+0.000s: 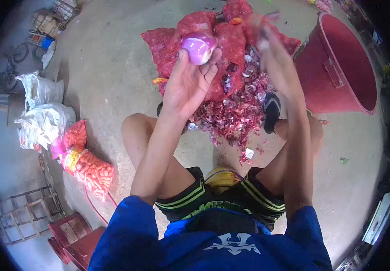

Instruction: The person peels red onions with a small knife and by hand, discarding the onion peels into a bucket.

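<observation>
My left hand [190, 83] is raised in front of me and holds a shiny purple red onion [199, 48], with the thumb on one side and the fingers on the other. A pale white patch shows at the onion's lower right. My right hand [271, 47] is lifted to the right, apart from the onion and smeared by motion. Something reddish blurs near its fingers, but I cannot make out what it is. Beyond both hands lie red mesh sacks [224, 38]. Loose onion skins [233, 115] are heaped on the floor between my feet.
A large red tub [335, 86] stands tilted at the right. On the left are white sacks [46, 117] and a bag of carrots [93, 171]. A wooden rack [25, 214] and red plastic stools [75, 237] are at the lower left.
</observation>
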The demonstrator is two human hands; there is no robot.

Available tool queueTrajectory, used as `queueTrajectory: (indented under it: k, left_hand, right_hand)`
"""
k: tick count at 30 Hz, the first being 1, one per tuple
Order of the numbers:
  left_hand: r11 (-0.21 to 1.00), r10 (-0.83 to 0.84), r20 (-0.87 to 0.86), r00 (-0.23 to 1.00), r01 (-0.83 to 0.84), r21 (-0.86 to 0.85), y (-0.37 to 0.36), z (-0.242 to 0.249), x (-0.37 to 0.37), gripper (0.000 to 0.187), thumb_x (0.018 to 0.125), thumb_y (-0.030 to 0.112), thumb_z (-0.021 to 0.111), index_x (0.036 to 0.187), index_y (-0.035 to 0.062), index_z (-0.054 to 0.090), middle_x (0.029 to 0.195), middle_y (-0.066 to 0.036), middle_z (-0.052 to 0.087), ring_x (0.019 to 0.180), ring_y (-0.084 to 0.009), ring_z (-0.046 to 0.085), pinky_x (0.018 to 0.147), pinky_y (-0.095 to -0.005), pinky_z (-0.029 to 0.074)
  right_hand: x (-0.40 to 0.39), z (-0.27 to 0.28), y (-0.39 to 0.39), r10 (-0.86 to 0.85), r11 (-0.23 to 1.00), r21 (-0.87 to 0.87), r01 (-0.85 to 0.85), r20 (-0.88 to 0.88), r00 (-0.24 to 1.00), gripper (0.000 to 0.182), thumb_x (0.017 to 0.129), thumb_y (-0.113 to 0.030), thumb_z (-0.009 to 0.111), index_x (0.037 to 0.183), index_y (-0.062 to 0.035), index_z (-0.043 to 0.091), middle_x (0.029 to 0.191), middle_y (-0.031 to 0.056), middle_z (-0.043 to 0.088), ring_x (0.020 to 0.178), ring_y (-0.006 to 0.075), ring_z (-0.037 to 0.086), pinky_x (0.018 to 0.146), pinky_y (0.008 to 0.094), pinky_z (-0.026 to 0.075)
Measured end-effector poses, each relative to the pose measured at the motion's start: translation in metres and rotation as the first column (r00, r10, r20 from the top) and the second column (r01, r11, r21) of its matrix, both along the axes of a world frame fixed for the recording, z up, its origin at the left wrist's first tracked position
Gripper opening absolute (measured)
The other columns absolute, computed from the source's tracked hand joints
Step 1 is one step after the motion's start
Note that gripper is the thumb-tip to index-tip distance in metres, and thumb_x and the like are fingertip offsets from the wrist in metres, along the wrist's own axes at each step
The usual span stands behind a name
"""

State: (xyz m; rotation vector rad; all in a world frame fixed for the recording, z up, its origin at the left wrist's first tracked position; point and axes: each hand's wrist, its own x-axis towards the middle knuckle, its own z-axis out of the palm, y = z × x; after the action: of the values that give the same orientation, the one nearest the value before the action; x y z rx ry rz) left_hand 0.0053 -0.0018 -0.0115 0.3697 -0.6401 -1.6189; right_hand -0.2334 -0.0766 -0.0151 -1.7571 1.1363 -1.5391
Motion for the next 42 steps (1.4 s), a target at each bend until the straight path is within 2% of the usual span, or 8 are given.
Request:
queueTrajectory:
  k: [2, 10, 14, 24, 28, 30, 36, 42]
  left_hand:
    - [0.988, 0.023, -0.113, 0.993, -0.005, 0.153, 0.0, 0.002, -0.001, 0.067, 0.109, 0.053, 0.057, 0.155, 0.0062, 0.047, 0.152, -0.012, 0.057, 0.134, -0.0264, 0.06, 0.1, -0.0354, 0.057]
    - [0.978, 0.044, -0.064, 0.997, -0.03, 0.207, -0.001, -0.013, -0.002, 0.065, 0.106, 0.057, 0.059, 0.149, 0.0094, 0.052, 0.14, -0.008, 0.064, 0.121, -0.0212, 0.065, 0.098, -0.0321, 0.059]
    - [0.983, 0.057, -0.012, 0.998, -0.054, 0.175, 0.003, -0.013, -0.004, 0.048, 0.105, 0.044, 0.068, 0.141, 0.0133, 0.06, 0.135, -0.003, 0.068, 0.125, -0.0163, 0.064, 0.106, -0.0319, 0.056]
    - [0.984, 0.106, 0.11, 0.988, -0.121, 0.132, 0.001, -0.012, -0.006, 0.055, 0.109, 0.048, 0.059, 0.152, 0.0149, 0.05, 0.144, -0.002, 0.064, 0.128, -0.0171, 0.063, 0.104, -0.0314, 0.057]
    - [0.999, 0.021, 0.127, 0.992, -0.024, 0.025, 0.006, -0.004, -0.009, 0.056, 0.109, 0.045, 0.06, 0.154, 0.0144, 0.048, 0.145, -0.005, 0.063, 0.134, -0.0231, 0.061, 0.108, -0.0333, 0.056]
    - [0.999, 0.038, 0.129, 0.991, -0.041, 0.02, 0.007, -0.005, -0.006, 0.056, 0.109, 0.044, 0.061, 0.154, 0.0142, 0.048, 0.145, -0.005, 0.063, 0.135, -0.0248, 0.061, 0.108, -0.0338, 0.056]
    - [0.996, 0.081, 0.05, 0.995, -0.083, 0.034, 0.008, -0.005, -0.005, 0.033, 0.108, 0.03, 0.067, 0.132, 0.0083, 0.062, 0.129, -0.005, 0.071, 0.12, -0.0162, 0.069, 0.108, -0.0376, 0.058]
    - [0.996, 0.07, 0.038, 0.997, -0.072, 0.049, 0.005, -0.006, -0.001, 0.035, 0.108, 0.032, 0.067, 0.133, 0.0078, 0.063, 0.13, -0.005, 0.071, 0.12, -0.0174, 0.069, 0.107, -0.0368, 0.058]
  right_hand:
    - [-0.005, 0.004, 0.015, 0.218, 0.866, 0.499, -0.02, -0.341, 0.914, 0.053, 0.111, -0.022, 0.054, 0.158, 0.0009, 0.047, 0.096, 0.0215, 0.073, 0.09, 0.0161, 0.07, 0.083, 0.036, 0.056]
    - [0.038, 0.025, 0.045, 0.367, 0.928, -0.017, -0.371, -0.12, 0.923, 0.056, 0.103, -0.016, 0.061, 0.158, -0.0077, 0.05, 0.087, 0.0225, 0.07, 0.068, 0.0347, 0.065, 0.073, 0.0414, 0.053]
    - [0.038, 0.034, 0.053, 0.413, 0.91, 0.05, -0.412, -0.203, 0.888, 0.059, 0.101, -0.014, 0.062, 0.158, -0.0094, 0.051, 0.092, 0.0248, 0.071, 0.067, 0.0399, 0.065, 0.067, 0.0439, 0.052]
    - [0.049, 0.02, 0.044, 0.184, 0.961, -0.149, -0.234, -0.29, 0.939, 0.051, 0.101, -0.008, 0.061, 0.152, -0.0098, 0.059, 0.102, 0.0263, 0.074, 0.083, 0.0446, 0.072, 0.074, 0.0464, 0.057]
    - [0.036, 0.025, 0.033, 0.215, 0.959, -0.147, -0.242, -0.178, 0.96, 0.05, 0.102, -0.01, 0.061, 0.152, -0.0102, 0.06, 0.112, 0.0269, 0.074, 0.091, 0.0434, 0.075, 0.081, 0.0451, 0.058]
    - [0.028, 0.037, 0.044, 0.391, 0.906, 0.233, -0.353, -0.145, 0.909, 0.052, 0.103, -0.011, 0.06, 0.155, -0.0101, 0.057, 0.122, 0.0259, 0.074, 0.1, 0.041, 0.076, 0.088, 0.0434, 0.058]
    - [0.043, 0.026, 0.05, 0.42, 0.895, -0.117, -0.431, -0.11, 0.901, 0.056, 0.103, -0.013, 0.061, 0.158, -0.0092, 0.052, 0.128, 0.0219, 0.073, 0.104, 0.0386, 0.076, 0.086, 0.0396, 0.058]
    - [0.037, 0.038, 0.052, 0.41, 0.909, 0.037, -0.415, -0.252, 0.876, 0.054, 0.101, -0.002, 0.056, 0.155, -0.0023, 0.055, 0.142, 0.0204, 0.069, 0.121, 0.0238, 0.07, 0.102, 0.0346, 0.052]
